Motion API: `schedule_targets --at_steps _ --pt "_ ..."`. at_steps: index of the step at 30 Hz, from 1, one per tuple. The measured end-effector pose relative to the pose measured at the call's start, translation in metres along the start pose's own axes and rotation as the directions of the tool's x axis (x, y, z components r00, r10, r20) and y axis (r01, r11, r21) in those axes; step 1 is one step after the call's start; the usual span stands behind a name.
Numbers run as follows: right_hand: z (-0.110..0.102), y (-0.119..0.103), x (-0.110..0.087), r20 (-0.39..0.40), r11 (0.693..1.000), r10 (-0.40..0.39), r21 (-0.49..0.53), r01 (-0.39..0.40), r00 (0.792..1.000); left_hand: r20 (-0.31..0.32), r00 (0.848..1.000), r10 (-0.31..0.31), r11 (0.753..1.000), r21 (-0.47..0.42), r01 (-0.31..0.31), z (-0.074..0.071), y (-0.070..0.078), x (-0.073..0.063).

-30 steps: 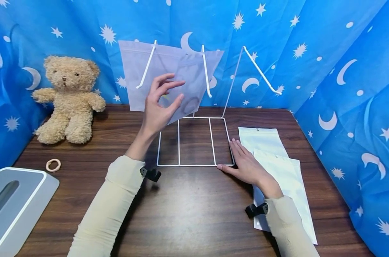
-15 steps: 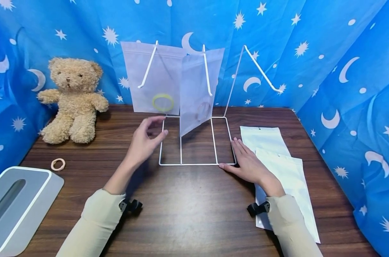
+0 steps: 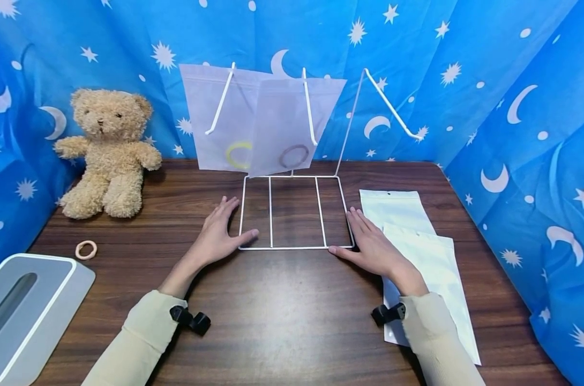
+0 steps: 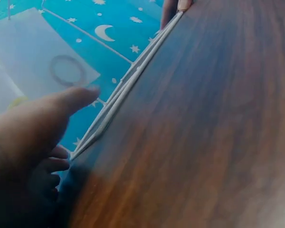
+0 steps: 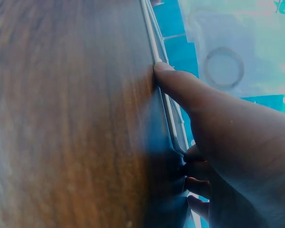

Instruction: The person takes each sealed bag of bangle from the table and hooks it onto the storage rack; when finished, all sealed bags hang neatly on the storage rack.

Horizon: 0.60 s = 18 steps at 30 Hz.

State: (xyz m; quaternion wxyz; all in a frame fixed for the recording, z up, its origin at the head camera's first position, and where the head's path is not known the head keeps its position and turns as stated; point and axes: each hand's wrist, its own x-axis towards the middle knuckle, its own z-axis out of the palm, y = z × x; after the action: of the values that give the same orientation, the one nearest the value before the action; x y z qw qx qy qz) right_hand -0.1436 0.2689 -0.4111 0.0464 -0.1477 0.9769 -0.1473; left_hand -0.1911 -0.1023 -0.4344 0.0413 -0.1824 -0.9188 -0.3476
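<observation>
A white wire display rack (image 3: pixel 296 248) with three prongs stands on the table. On its left prong hangs a translucent pouch (image 3: pixel 215 102) with a yellow ring (image 3: pixel 235 155) inside. A second pouch (image 3: pixel 282 118), holding a greyish ring (image 3: pixel 294 156), hangs from the middle prong and overlaps the first. My left hand (image 3: pixel 218 230) is at the base's left front corner, fingers extended and thumb reaching over the front wire. At the right front corner, my right hand (image 3: pixel 371 246) lies with straight fingers along the side wire, its thumb (image 5: pixel 180 85) touching the front wire.
Two white pouches (image 3: pixel 422 268) lie overlapped on the table right of the rack, partly under my right forearm. A teddy bear (image 3: pixel 110 150) sits at the back left. Before it are a wooden ring (image 3: pixel 86 250) and a grey-white tissue box (image 3: pixel 55 300). A blue curtain (image 3: pixel 465 107) hangs behind.
My left hand has come down from the hanging pouches to the rack's left front corner. The middle pouch has swung and now faces forward. My right hand has stayed put.
</observation>
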Motion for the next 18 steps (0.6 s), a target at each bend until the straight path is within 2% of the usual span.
schedule_targets --at_steps 3,5,11,18 --pt "-0.0005 -0.0005 0.0008 -0.004 1.0 -0.004 -0.001 0.004 1.0 0.06 0.998 0.013 0.991 0.13 -0.021 0.0025 -0.0024 -0.0017" --pt "-0.0006 -0.0004 0.0011 -0.003 1.0 -0.006 -0.003 0.006 1.0 0.091 0.996 0.018 0.984 0.175 -0.034 0.0025 -0.0025 -0.0028" --pt "-0.0002 0.0003 0.0004 0.003 1.0 -0.011 0.006 0.011 1.0 0.142 0.989 0.036 0.975 0.213 -0.066 0.0021 -0.0017 -0.004" --pt "-0.0063 0.0049 -0.0019 0.008 1.0 -0.002 0.029 0.002 1.0 0.134 0.987 0.089 0.97 0.211 -0.117 0.0025 -0.0002 -0.0033"
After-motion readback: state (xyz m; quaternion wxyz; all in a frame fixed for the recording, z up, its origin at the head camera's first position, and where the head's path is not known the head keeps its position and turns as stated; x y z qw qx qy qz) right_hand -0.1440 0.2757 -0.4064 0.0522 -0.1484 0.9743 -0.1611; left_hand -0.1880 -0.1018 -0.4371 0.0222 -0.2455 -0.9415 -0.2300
